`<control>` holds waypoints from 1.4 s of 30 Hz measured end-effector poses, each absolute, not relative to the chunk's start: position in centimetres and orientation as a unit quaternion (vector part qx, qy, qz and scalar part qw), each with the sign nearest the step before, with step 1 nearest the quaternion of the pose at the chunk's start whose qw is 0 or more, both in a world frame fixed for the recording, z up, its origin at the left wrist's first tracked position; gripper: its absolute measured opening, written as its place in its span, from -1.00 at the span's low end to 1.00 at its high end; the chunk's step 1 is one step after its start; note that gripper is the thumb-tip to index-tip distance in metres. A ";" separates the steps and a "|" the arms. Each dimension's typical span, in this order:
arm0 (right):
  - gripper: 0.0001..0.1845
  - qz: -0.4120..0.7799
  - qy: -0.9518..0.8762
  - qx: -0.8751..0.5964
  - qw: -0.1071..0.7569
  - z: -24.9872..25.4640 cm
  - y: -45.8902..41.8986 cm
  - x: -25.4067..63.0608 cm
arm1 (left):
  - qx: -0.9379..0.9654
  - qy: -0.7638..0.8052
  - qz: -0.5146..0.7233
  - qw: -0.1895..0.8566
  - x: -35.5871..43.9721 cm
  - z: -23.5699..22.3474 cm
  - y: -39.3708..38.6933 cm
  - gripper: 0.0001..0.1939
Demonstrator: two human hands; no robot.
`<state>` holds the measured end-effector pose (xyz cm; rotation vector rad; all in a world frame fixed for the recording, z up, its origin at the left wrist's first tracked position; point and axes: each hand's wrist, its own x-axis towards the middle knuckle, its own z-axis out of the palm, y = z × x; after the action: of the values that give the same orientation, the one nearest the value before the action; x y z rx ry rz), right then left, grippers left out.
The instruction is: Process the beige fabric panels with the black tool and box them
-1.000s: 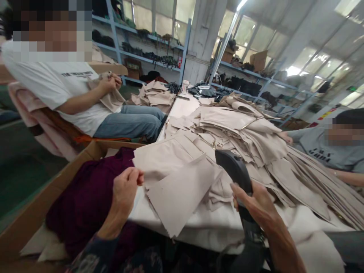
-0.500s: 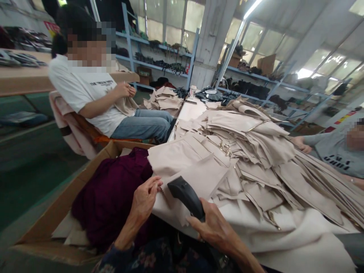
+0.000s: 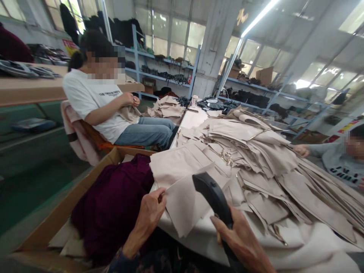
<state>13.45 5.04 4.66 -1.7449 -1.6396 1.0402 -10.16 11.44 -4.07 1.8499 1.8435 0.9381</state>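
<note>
My left hand (image 3: 152,207) pinches the corner of a beige fabric panel (image 3: 184,204) at the table's near edge. Wrapped in my right hand (image 3: 240,233) is a black curved handheld tool (image 3: 212,191) with a wide flat head, whose exact kind I cannot make out. Its head is over the right part of that panel; whether they touch is unclear. Behind lies another beige panel (image 3: 173,163), with gold-coloured metal fittings (image 3: 226,156) to its right.
A large pile of beige panels (image 3: 256,148) covers the table's right side. Left of my hands, a cardboard box (image 3: 54,223) holds purple cloth (image 3: 113,204). A seated person (image 3: 99,106) works at the left; another person (image 3: 335,155) is across the pile at the right.
The tool has moved right and its head now points up-left over the panel. My left hand has gone slightly right and down, turning the held panel's lower corner toward me. The view tilted up slightly.
</note>
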 end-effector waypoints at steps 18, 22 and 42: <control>-0.65 0.337 -0.513 -0.720 0.324 4.2 1.6 19.5 | 0.885 0.435 0.160 -0.038 -0.1 -1.6 16.2 -0.47; -0.68 0.333 -0.502 -0.726 0.331 5.1 0.9 20.4 | 0.912 0.367 0.141 -0.117 1.4 -2.9 13.9 -0.43; -0.77 0.256 -0.558 -0.746 0.258 2.9 8.2 15.6 | 0.923 0.292 0.179 -0.177 1.6 -5.6 14.6 -0.78</control>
<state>15.63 8.20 2.93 -2.0228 -1.5143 0.6953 1.59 14.55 -5.65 3.2778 1.0383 0.6349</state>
